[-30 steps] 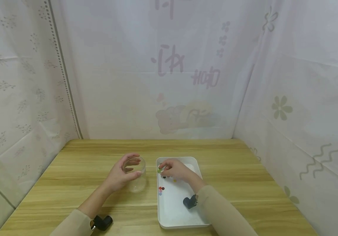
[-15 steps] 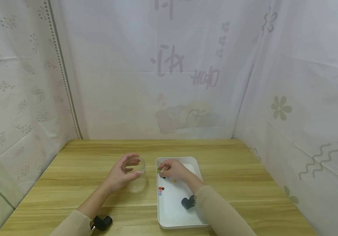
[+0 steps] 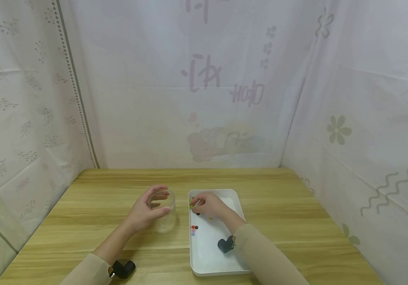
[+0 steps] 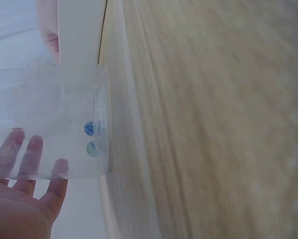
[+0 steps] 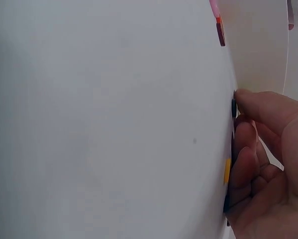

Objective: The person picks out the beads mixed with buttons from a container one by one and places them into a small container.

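Note:
My left hand [image 3: 146,209] is wrapped round a clear jar [image 3: 165,221] that stands upright on the table, fingers on its far side and thumb on the near side. Two small round pieces, one blue [image 4: 89,128] and one green [image 4: 92,148], show at the jar's bottom. Inside the white tray [image 3: 214,272], my right hand [image 3: 209,205] reaches to the left wall, fingers bent and thumb tip down among small coloured discs. A dark disc [image 5: 234,107] lies right by the thumb, a yellow disc [image 5: 227,171] by the curled fingers. I cannot tell whether the fingertips pinch a disc.
Nearer me along the tray's left wall lies a cluster of discs with a red disc [image 3: 193,227], a dark brown disc [image 3: 196,227] and a blue disc [image 3: 193,234]. Jar and tray stand side by side on the wooden table [image 3: 261,182]. Patterned curtains [image 3: 136,130] enclose it.
The right hand stays at the tray's left wall, its wrist shifting slightly left. The left hand and jar hold still.

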Demonstrator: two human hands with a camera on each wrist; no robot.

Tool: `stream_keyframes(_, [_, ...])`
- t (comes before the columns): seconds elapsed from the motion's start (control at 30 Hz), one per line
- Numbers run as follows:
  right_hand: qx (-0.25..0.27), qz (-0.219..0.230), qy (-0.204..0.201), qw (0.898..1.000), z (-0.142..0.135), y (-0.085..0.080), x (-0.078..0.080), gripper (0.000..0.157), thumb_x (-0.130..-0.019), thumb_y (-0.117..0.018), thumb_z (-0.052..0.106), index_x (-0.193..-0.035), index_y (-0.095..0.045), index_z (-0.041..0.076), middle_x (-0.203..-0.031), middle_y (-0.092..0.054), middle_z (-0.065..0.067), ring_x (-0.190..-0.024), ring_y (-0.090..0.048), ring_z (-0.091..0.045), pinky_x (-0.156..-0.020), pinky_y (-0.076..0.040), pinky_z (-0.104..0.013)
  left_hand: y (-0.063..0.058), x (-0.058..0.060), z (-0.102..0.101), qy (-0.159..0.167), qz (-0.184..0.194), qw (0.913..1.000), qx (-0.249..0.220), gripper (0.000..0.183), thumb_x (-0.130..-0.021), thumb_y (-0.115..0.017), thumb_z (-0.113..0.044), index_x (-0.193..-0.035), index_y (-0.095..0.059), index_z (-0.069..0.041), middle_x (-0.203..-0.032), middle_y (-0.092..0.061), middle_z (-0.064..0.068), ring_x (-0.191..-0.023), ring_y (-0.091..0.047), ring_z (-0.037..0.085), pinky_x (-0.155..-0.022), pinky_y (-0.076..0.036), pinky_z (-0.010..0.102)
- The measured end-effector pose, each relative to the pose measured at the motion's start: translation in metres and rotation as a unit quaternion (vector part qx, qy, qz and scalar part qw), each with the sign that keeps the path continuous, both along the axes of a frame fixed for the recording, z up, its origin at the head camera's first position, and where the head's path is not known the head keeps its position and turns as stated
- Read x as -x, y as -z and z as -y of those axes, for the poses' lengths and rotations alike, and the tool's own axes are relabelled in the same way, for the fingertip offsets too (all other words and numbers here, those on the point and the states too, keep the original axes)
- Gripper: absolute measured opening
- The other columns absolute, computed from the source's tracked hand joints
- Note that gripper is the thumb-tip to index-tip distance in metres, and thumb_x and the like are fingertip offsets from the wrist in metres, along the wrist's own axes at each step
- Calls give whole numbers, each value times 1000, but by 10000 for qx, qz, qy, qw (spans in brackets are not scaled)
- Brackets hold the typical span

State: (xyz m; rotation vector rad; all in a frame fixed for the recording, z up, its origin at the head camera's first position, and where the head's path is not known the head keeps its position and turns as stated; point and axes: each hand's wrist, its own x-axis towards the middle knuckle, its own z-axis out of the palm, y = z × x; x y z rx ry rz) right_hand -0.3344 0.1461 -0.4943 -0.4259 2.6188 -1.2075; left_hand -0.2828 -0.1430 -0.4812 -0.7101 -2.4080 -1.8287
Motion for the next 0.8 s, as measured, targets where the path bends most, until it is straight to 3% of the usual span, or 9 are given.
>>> stream_keyframes(0.37, [-18,-33,-66,10000,-2,1,2,15,-96,-84,16,-111,-82,14,-85,-68,2,-73,-57,-12,-63,-48,-26,-1,1,-1,-55,90,9999,-2,66,-96,-83,-16,-154,-52,-10,-150,-64,21,-141,-59,48,-117,-48,69])
stream_keyframes(0.8, [180,27,-101,9998,-5,2,5,17,-95,-85,16,-111,-82,14,-82,-68,3,-73,-57,-11,-65,-47,-25,-1,2,-1,13,-11,10000,-9,68,-97,-82,-16,-155,-49,-3,-149,-65,23,-139,-59,50,-115,-48,71])
